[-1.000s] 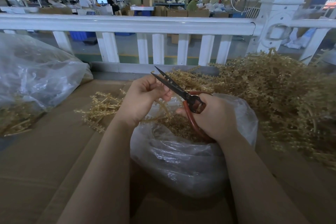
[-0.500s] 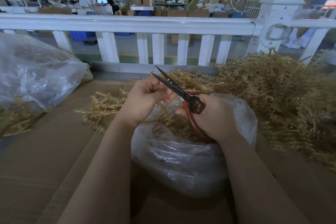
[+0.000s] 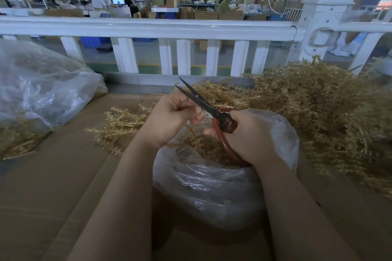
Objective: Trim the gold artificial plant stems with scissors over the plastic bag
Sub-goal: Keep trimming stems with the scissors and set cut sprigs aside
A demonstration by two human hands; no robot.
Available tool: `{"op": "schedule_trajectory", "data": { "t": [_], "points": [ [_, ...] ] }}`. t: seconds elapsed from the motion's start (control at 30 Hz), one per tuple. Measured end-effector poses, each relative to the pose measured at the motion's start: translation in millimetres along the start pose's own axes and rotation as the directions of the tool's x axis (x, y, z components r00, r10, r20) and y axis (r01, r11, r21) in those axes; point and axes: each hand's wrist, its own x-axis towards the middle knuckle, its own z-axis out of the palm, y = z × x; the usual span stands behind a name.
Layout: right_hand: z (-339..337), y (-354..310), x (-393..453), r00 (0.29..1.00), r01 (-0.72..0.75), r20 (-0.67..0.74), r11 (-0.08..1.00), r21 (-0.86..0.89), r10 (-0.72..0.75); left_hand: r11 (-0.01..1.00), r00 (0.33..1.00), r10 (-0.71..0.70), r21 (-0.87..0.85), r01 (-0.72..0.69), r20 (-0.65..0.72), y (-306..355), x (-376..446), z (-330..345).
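My left hand pinches a gold plant stem that hangs down toward the clear plastic bag in front of me. My right hand grips red-handled scissors, whose dark blades stand slightly apart and point up and left just past my left fingers. The bag's mouth holds gold trimmings. Most of the held stem is hidden by my left hand.
A big heap of gold stems fills the right side. A smaller bunch of stems lies left of my hands. A large clear bag with gold pieces sits far left. A white railing runs behind the cardboard-covered table.
My left fingers shifted slightly on the stem next to the blades. Scissors and right hand stay nearly where they were.
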Motion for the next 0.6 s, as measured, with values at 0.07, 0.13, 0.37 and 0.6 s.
{"op": "schedule_trajectory", "data": {
  "t": [0.07, 0.13, 0.37, 0.6],
  "points": [
    [0.2, 1.0, 0.1, 1.000, 0.004, -0.009, 1.000, -0.002, -0.004, 1.000, 1.000, 0.004, 0.013, -0.004, 0.002, -0.2, 0.6, 0.0],
    [-0.2, 0.2, 0.1, 1.000, -0.002, -0.009, 1.000, -0.008, 0.002, 1.000, 1.000, 0.008, 0.017, -0.008, 0.005, 0.5, 0.6, -0.2],
    [1.1, -1.1, 0.6, 1.000, -0.025, 0.005, 0.999, 0.038, 0.024, 1.000, 1.000, -0.001, 0.023, 0.001, 0.006, 0.9, 0.0, -0.6],
    [2.6, -1.0, 0.5, 1.000, -0.008, -0.017, 0.997, 0.071, 0.009, 1.000, 1.000, -0.013, -0.016, 0.013, -0.005, 2.5, 0.1, -1.4]
  ]
}}
